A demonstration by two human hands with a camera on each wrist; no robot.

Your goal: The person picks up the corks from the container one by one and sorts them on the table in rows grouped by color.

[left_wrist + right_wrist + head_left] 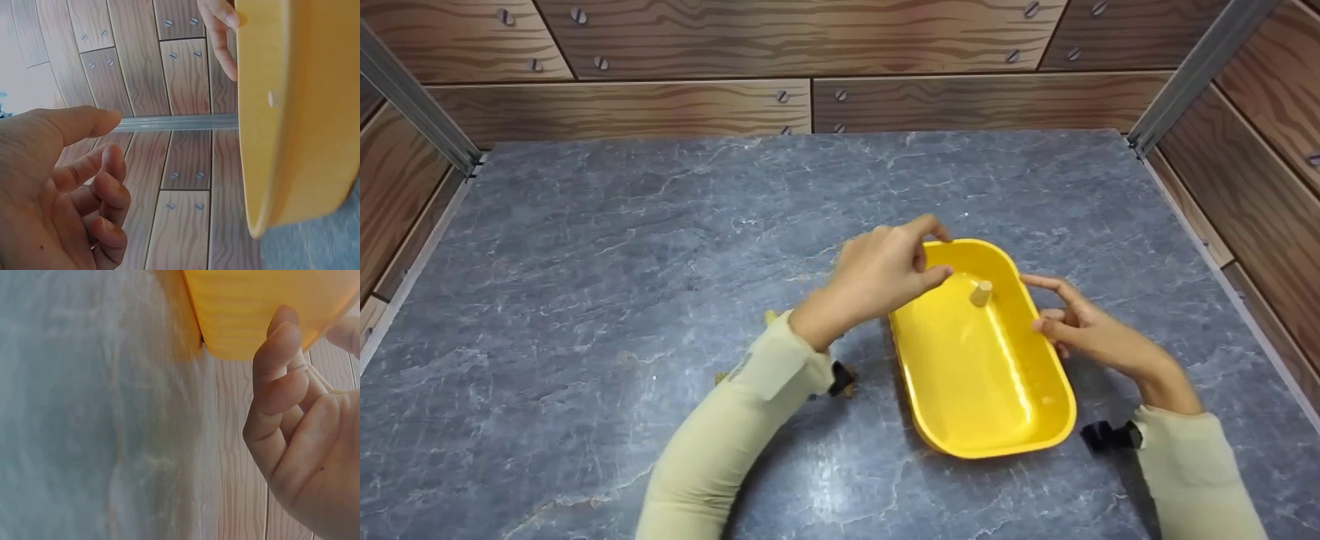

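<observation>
A yellow oblong tub [971,367] with rounded corners sits on the right half of the table. Inside, near its far end, is a small light wooden peg [981,293]. My left hand [885,266] is over the tub's far left side, thumb and index finger apart. Nothing is between its loosely bent fingers in the left wrist view. At the tub's right side, my right hand [1076,326] holds the rim with index finger and thumb. In the right wrist view its other fingers [281,343] are curled near the outer wall.
Small wooden pieces [771,317] lie on the grey marbled table [585,300], mostly hidden under my left forearm. Wood-patterned panels [810,45] wall the back and both sides, with metal strips [1185,75] at the corners.
</observation>
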